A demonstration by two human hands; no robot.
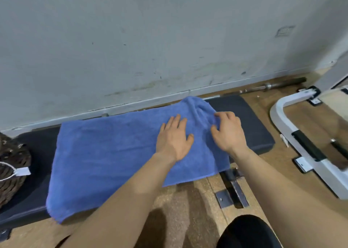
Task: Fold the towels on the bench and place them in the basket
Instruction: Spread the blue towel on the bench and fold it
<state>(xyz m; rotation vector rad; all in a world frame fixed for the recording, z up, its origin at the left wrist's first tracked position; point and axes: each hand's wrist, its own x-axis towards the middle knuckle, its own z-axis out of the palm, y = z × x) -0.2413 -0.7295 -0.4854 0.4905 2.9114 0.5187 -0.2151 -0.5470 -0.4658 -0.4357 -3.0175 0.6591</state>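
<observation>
A blue towel (105, 153) lies spread over the dark padded bench (250, 127), its near edge hanging over the bench's front. My left hand (174, 139) presses flat on the towel, fingers straight. Just to its right, my right hand (228, 131) has its fingers curled into a bunched ridge of the towel near the right end. A dark woven basket (11, 172) with a white tag stands on the bench's far left, partly cut off by the frame edge.
A grey wall runs close behind the bench. A metal barbell bar (271, 85) lies on the floor along the wall. A white-framed gym machine (301, 138) stands at the right. The bench's metal foot (231, 191) sits on the cork-coloured floor.
</observation>
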